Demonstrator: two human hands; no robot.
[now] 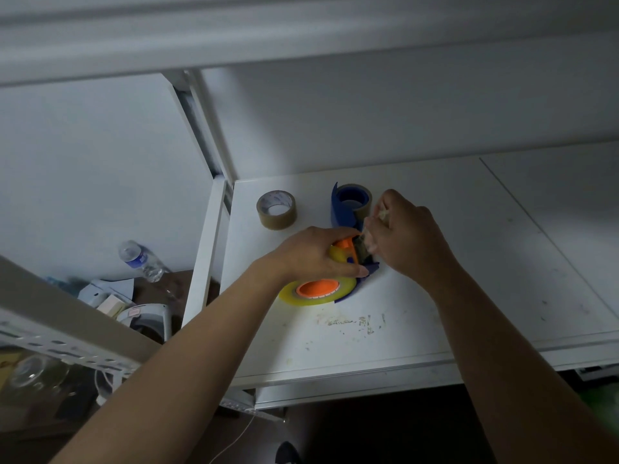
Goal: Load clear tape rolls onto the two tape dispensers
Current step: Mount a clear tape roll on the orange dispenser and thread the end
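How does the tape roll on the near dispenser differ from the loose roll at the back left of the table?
The roll on the near dispenser looks yellowish and clear and sits on an orange hub; the loose roll is brownish with an empty white core. The mounted one lies partly under the left hand; the loose one stands free, untouched. Both lie flat on the white table.

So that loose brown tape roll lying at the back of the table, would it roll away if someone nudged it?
Probably not: the brown tape roll lies flat on its side on the white table, so a nudge would likely slide it. Stood on edge, its round shape would likely roll. It looks stiff, and its open core should give fingers an easy grip.
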